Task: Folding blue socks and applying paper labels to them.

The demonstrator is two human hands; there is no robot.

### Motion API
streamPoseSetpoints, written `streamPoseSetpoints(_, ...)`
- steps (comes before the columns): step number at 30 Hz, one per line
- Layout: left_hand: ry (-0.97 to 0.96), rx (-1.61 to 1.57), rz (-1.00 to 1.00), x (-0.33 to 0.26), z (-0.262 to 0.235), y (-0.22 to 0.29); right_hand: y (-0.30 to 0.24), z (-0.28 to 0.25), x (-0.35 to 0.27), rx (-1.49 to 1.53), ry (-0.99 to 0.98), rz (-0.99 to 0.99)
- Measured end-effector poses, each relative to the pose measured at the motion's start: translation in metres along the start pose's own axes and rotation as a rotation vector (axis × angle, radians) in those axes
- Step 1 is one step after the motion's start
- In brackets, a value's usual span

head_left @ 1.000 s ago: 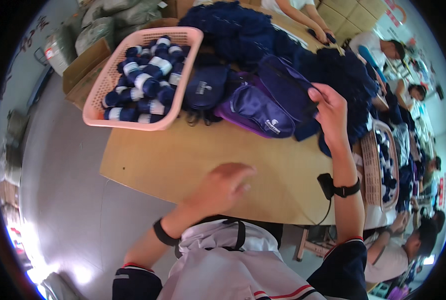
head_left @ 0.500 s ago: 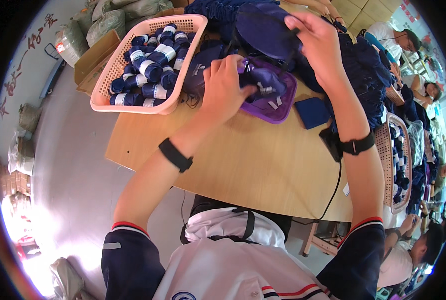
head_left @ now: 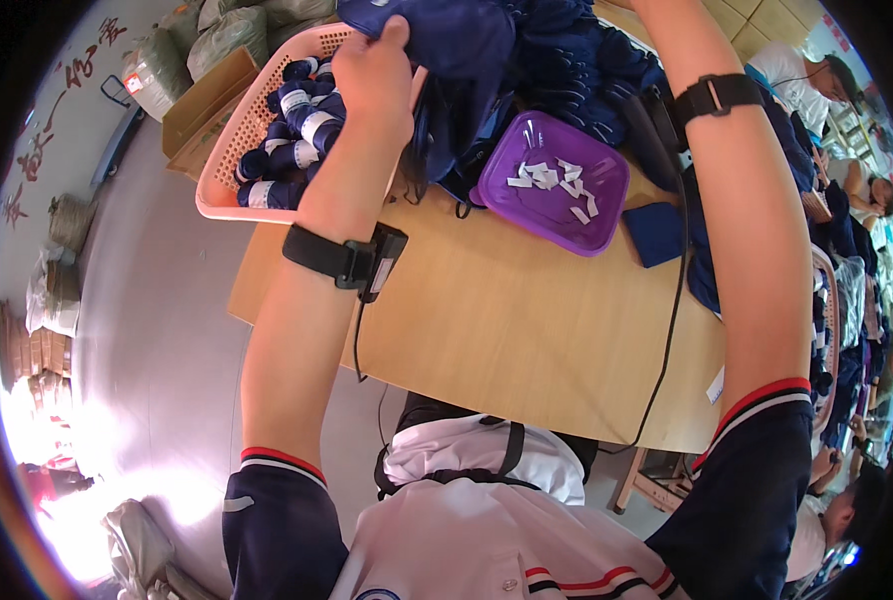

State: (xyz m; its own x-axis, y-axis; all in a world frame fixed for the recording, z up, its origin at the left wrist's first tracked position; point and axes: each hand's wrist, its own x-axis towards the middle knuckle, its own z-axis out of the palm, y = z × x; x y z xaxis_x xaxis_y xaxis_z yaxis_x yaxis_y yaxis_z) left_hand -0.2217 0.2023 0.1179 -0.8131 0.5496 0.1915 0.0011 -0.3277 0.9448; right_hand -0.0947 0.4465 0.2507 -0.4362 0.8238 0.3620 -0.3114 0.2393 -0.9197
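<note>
Lifting: both arms have risen since a moment ago, carrying a dark navy fabric pouch above the desk's far edge. Left hand fingers pinch its cloth; right hand is out of frame, grip cannot be told. Purple tray of white paper slips now lies uncovered near the far edge, pink basket at the far left corner.

Purple tray, navy fabric
</note>
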Motion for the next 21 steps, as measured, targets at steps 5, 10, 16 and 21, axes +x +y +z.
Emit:
streamPoseSetpoints(5, -0.014, -0.174, 0.191, 0.021, -0.012, 0.033, 0.052, 0.005, -0.02, -0.288, -0.04, 0.158)
streamPoseSetpoints(10, -0.081, 0.285, 0.645, -0.028, -0.009, 0.083, -0.006, 0.006, -0.108, -0.414, -0.101, 0.05)
streamPoseSetpoints(16, -0.403, 0.517, 1.609, -0.088, -0.019, 0.09, -0.076, -0.023, -0.245, 0.072, -0.453, 0.578)
streamPoseSetpoints(21, -0.602, 0.576, 1.732, -0.142, -0.018, 0.059, -0.049, -0.059, -0.336, -0.083, -0.279, 0.391)
